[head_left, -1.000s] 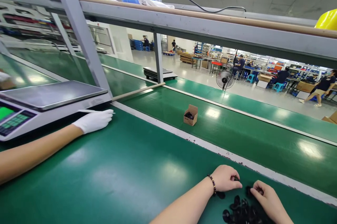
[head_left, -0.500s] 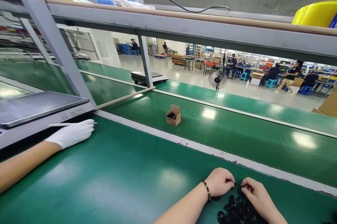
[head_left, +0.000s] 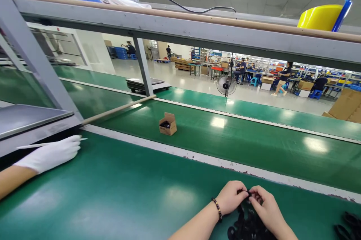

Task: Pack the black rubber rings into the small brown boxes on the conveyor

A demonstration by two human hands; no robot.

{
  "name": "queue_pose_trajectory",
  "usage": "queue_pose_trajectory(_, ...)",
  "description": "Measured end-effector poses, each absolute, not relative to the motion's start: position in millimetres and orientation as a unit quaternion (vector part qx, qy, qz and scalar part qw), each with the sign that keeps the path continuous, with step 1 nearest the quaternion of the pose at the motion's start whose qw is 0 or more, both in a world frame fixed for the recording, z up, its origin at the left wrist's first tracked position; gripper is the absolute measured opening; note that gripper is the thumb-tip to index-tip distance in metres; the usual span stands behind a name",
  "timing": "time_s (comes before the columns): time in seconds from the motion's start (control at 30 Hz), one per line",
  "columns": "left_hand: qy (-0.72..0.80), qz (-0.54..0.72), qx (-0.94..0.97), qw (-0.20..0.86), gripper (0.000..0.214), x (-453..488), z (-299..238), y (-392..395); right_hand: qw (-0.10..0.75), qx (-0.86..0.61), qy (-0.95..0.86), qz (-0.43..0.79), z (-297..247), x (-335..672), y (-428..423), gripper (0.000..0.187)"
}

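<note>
My left hand point(head_left: 232, 197), with a beaded bracelet on its wrist, is closed in a pinch on a small black part point(head_left: 249, 193). My right hand point(head_left: 265, 205) pinches the same part from the other side, so the fingertips of both hands nearly meet. The part is mostly covered by my fingers and its exact kind cannot be made out. Below and between the hands lies a pile of small black parts point(head_left: 248, 225) with rounded ends, on the green work surface point(head_left: 135, 191).
Another person's white-gloved hand point(head_left: 53, 153) rests at left, holding a thin white stick. Near it is a flat-topped scale point(head_left: 31, 119). An open cardboard box point(head_left: 167, 129) with dark contents stands on the green belt beyond the pale strip. More black parts point(head_left: 351, 225) lie at the right edge.
My hands have come together, both now on one small black part. The view has turned right, so the box and gloved hand sit further left and more black parts show at right.
</note>
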State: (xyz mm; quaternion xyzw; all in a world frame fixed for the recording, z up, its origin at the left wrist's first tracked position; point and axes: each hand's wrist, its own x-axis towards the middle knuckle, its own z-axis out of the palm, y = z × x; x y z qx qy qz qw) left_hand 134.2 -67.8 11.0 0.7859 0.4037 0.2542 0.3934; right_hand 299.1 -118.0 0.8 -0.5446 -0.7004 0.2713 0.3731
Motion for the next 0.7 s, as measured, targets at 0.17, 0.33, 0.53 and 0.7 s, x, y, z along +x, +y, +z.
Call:
queue_pose_trajectory(0.17, 0.437, 0.271, 0.749, 0.418, 0.022, 135.4, 9.1, -63.4, 0.397, -0.550, -0.691, 0.249, 1.6, 298.0, -119.8, 0.020)
queue_pose_trajectory(0.33, 0.423, 0.268, 0.764, 0.406, 0.016, 134.8, 8.5, -65.0, 0.418, -0.573, -0.677, 0.196, -0.5, 302.2, -119.0, 0.017)
queue_pose_trajectory(0.53, 0.387, 0.255, 0.800, 0.381, 0.009, 134.6, 9.3, -68.5, 0.408, -0.543, -0.711, 0.183, -0.1, 299.9, -118.8, 0.015)
queue_pose_trajectory(0.7, 0.418, 0.266, 0.759, 0.423, 0.001, 136.0, 7.3, -68.6, 0.402, -0.519, -0.726, 0.203, -0.2, 298.4, -119.8, 0.015)
